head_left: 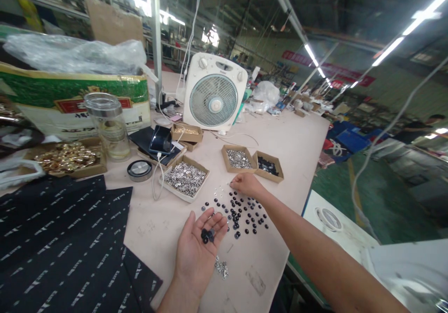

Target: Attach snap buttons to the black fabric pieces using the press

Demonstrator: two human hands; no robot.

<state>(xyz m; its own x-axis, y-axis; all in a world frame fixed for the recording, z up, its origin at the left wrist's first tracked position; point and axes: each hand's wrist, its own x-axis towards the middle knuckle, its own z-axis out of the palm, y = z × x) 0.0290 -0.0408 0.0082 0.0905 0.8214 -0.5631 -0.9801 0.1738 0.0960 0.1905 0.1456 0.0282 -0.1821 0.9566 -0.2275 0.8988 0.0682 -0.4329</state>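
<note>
My left hand [198, 252] lies palm up with its fingers loosely curled, holding several small black snap buttons [207, 235] in the cupped palm. Further forward, my right hand [245, 185] is pinched at the fingertips over the table; whatever sits between them is too small to make out. Tiny silver pieces [219, 191] lie just left of those fingertips. Many black snap buttons [236, 215] are scattered over the table between and beside my hands. Close to my left wrist is a little pile of silver snap parts [221, 267].
Cardboard boxes hold silver parts [185, 178], more silver parts [239, 159], black parts [268, 165] and gold parts [66, 158]. A fan [215, 96], a glass jar [110, 126] and a phone [161, 139] stand behind. Black printed fabric [63, 247] covers the left; a white machine [336, 219] is right.
</note>
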